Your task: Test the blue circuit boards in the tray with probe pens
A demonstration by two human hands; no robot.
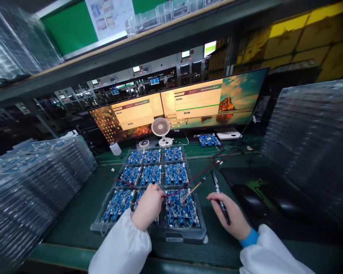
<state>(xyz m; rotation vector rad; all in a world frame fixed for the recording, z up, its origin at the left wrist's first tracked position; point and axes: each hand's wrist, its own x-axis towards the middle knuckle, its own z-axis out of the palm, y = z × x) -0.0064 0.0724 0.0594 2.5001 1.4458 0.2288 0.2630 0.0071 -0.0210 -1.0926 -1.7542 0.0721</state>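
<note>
From where I stand, the probe tip [185, 198] rests on the front-right circuit board [182, 214], just right of the left hand [148, 206]; its slim yellow shaft slopes up and away to the right, toward the far side of the bench, with a red lead trailing off its rear end; so the long axis runs from the board near the left hand out toward the gap above the right hand [231, 217]. The left hand is by far the nearer; it lies curled over the middle of the front row, fingertips pinched on a red wire [171, 194] that reaches across to the same board; whether it also steadies the probe I cannot tell. The right hand sits apart on the green mat [82, 213], closed around a black pen [219, 196] whose length points away from the person, roughly parallel to the tray's right edge.

The board is blue, dense with small components, one of nine in a clear tray [177, 238] laid three by three; stacks of like trays [31, 186] rise at the left, two monitors [188, 104] and a small white fan [161, 129] stand behind, and a mouse [250, 198] lies right of the pen.
</note>
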